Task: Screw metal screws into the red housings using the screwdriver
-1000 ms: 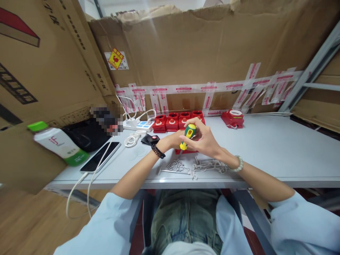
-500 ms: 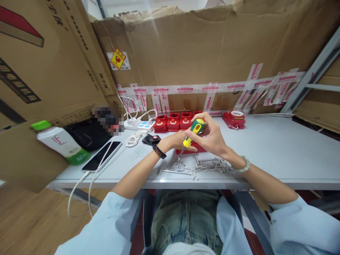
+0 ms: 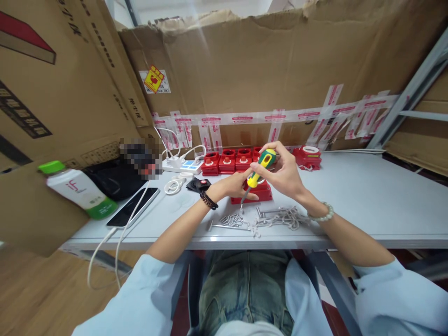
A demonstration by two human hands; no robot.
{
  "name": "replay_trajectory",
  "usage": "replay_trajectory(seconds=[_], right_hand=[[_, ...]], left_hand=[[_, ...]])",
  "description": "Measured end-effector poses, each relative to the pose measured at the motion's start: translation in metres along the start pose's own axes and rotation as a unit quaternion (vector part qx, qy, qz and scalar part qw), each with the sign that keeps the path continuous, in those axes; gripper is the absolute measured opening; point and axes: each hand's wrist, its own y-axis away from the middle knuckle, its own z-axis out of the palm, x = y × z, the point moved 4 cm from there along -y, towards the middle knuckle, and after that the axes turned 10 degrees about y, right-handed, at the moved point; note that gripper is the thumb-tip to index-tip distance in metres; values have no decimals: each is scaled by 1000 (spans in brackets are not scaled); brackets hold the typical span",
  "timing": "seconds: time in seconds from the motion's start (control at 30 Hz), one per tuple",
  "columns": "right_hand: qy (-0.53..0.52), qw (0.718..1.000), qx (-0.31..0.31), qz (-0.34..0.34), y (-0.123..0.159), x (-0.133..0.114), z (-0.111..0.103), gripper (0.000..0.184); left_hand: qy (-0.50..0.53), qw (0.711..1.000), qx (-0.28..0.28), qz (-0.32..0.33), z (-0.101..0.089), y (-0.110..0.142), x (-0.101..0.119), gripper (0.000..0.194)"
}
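Note:
My right hand (image 3: 283, 170) is closed around the green and yellow handle of a screwdriver (image 3: 261, 169), which slants down to the left. At its tip sits a small silver piece that looks like a screw (image 3: 241, 210), just beyond a pile of loose screws (image 3: 231, 219). My left hand (image 3: 235, 185) lies over the left part of a red box (image 3: 264, 192), with the thumb along its near side; the other fingertips are partly hidden behind the screwdriver. Nearer me lie silver T-shaped rods (image 3: 229, 227) and tangled pale chains or cords (image 3: 289, 218).
Several red boxes with round openings (image 3: 227, 161) line the back beside a white power strip (image 3: 185, 164). Another red box (image 3: 308, 157) stands back right. A phone (image 3: 133, 207), bottle (image 3: 77, 191) and white cable (image 3: 174, 185) occupy the left. Cardboard (image 3: 245, 65) walls the back.
My right hand has moved slightly up and to the right with the screwdriver, its tip shifting off the screw pile. More of the red box shows; my left hand stays on it.

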Motion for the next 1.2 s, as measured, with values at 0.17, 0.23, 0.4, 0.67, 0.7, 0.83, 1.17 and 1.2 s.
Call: replay_trajectory(seconds=[0.17, 0.23, 0.4, 0.67, 0.7, 0.83, 1.17, 1.2], right_hand=[[-19, 1000, -1, 6, 2, 0, 6, 37], [-29, 999, -6, 14, 2, 1, 6, 38], [-34, 999, -3, 21, 0, 3, 4, 39], [-19, 995, 95, 25, -14, 2, -35, 42], [-18, 993, 116, 20, -17, 5, -42, 40], [8, 981, 196, -9, -29, 26, -69, 39], [99, 964, 243, 36, -40, 87, -67, 39], [116, 962, 244, 37, -40, 90, -66, 38]], left_hand=[[-9, 1000, -2, 13, 2, -3, -3, 88], [-13, 1000, -4, 11, 2, -3, -4, 88], [-15, 1000, -7, 3, 1, -1, -1, 86], [12, 1000, 1, -12, -4, 6, 9, 76], [8, 1000, 0, -15, -5, 7, 10, 77], [-10, 999, -2, -32, -6, 8, 11, 78], [1, 999, -2, -50, -5, 9, 10, 81], [6, 999, -1, -51, -5, 9, 9, 82]])
